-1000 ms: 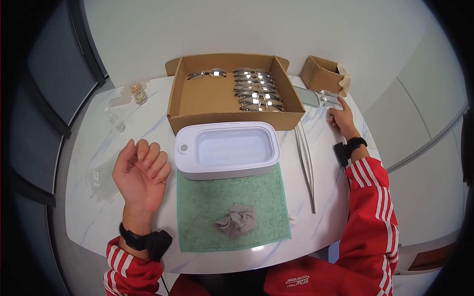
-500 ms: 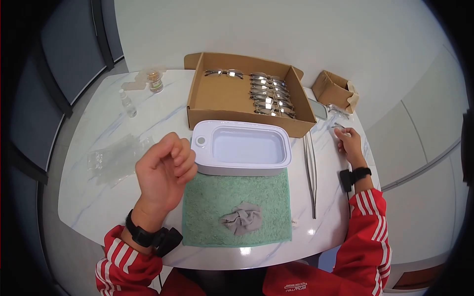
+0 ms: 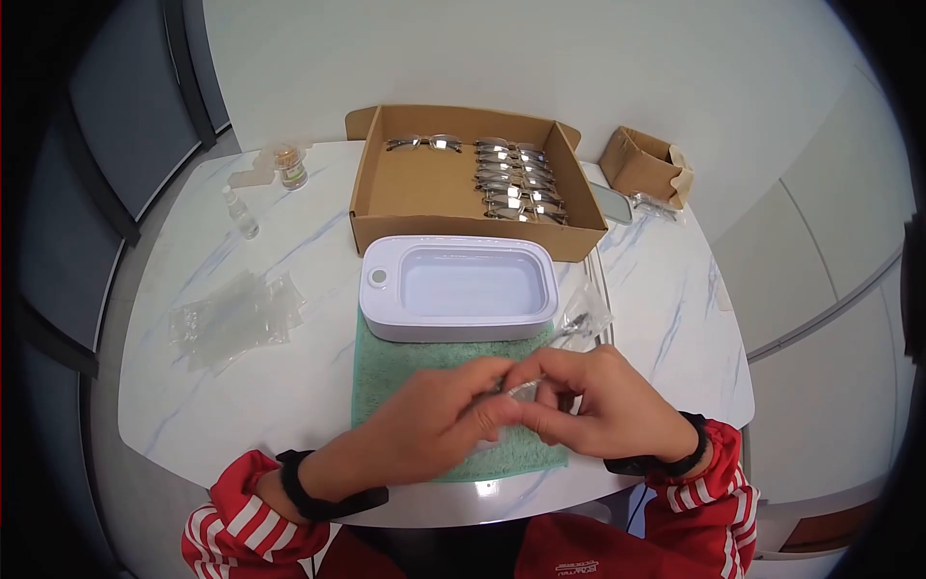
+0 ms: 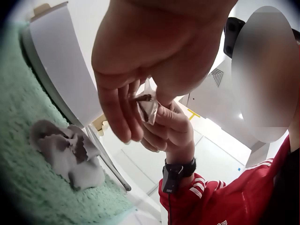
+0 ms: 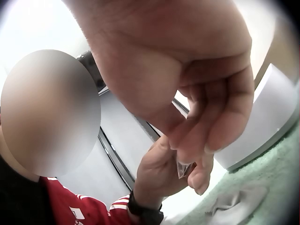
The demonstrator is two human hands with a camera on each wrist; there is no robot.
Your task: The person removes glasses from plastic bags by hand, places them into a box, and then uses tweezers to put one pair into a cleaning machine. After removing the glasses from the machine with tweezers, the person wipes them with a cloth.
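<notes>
Both hands meet above the green towel, in front of the white basin. A clear plastic bag with something dark and thin inside is between them. The right hand pinches the bag's near end with thumb and curled fingers. On the other side, the left hand pinches the same end. In the left wrist view the crumpled bag shows between the fingers of both hands. A grey cloth lies on the towel, mostly covered by the hands in the head view.
Behind the basin a cardboard box holds several pairs of glasses. Long metal tweezers lie right of the basin. A small carton stands back right; flat clear bags, a spray bottle and a jar are left.
The right hand has come from the table's right side to the middle with the clear bag. The left hand has moved right and down and now pinches the bag too.
</notes>
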